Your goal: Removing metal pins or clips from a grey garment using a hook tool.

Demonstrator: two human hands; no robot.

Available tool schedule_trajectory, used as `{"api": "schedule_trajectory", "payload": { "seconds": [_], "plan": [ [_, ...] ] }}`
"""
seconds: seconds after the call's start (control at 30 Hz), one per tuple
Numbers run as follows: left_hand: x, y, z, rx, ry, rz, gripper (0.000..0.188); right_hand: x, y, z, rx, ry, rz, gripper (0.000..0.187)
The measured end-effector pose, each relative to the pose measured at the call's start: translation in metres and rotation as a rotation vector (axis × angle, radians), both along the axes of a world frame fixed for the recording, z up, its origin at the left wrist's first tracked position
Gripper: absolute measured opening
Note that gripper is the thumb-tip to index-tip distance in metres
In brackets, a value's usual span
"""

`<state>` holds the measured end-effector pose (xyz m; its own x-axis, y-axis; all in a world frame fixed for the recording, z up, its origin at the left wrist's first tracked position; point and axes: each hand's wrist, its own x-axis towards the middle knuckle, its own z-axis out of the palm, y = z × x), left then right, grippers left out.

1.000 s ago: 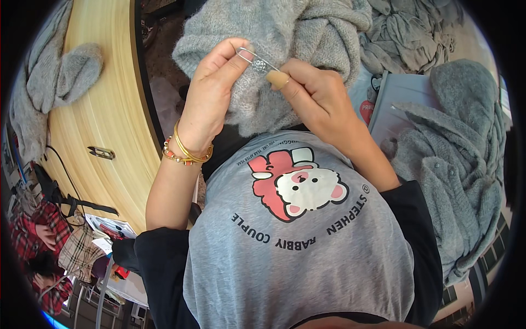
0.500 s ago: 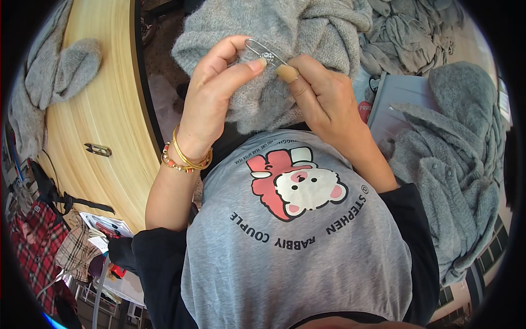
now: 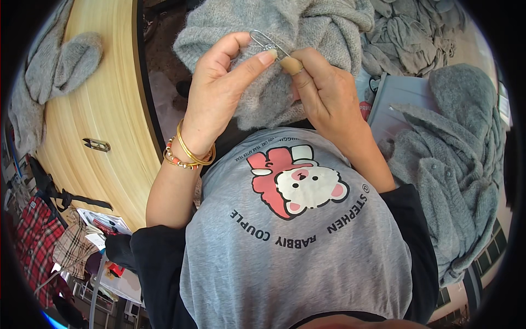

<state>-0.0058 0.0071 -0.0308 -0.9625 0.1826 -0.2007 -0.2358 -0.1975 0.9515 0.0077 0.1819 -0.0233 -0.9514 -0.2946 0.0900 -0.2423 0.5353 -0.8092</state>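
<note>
A large wire pin (image 3: pixel 273 43), shaped like a safety pin, is held between both hands over a grey fuzzy knit garment (image 3: pixel 323 24). My left hand (image 3: pixel 216 90) is closed, thumb and forefinger pinching at the pin's looped end. Small silvery pieces (image 3: pixel 269 47) show by the left thumb, apparently strung on the wire; their kind is too small to make out. My right hand (image 3: pixel 331 90) closes round the other end of the pin, its fingers curled. A tan tape or finger cover (image 3: pixel 292 66) wraps its thumb tip. Below the hands the knit bunches near my lap.
At left stands a light wooden tabletop (image 3: pixel 93 109) with a dark edge, bearing a small dark metal tool (image 3: pixel 97 145) and grey knitwear (image 3: pixel 71 60). More grey knit garments (image 3: pixel 452 159) drape over a grey bin (image 3: pixel 397 101) at right. Another knit pile (image 3: pixel 408 38) lies beyond.
Both hands and the pin have shifted slightly right. The left thumb has moved up over the small silvery pieces, covering more of them. Both hands keep hold of the pin.
</note>
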Motion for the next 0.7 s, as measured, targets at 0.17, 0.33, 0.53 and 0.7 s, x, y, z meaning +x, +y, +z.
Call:
{"api": "schedule_trajectory", "payload": {
  "seconds": [0.17, 0.33, 0.53, 0.7],
  "plan": [
    [-0.001, -0.003, -0.006, -0.030, -0.027, -0.034, 0.014, 0.001, 0.000, -0.004, 0.063, 0.041, 0.005, 0.012],
    [0.005, -0.002, 0.002, 0.061, -0.145, -0.049, 0.024, -0.001, 0.005, -0.001, 0.083, -0.038, 0.098, 0.013],
    [0.008, -0.034, 0.011, 0.111, -0.256, -0.131, 0.044, 0.001, 0.009, 0.006, -0.184, -0.310, 0.342, 0.017],
    [0.017, -0.037, 0.023, -0.073, -0.079, -0.175, 0.043, -0.014, 0.024, 0.007, -0.367, -0.426, 0.189, 0.019]
  ]
}}
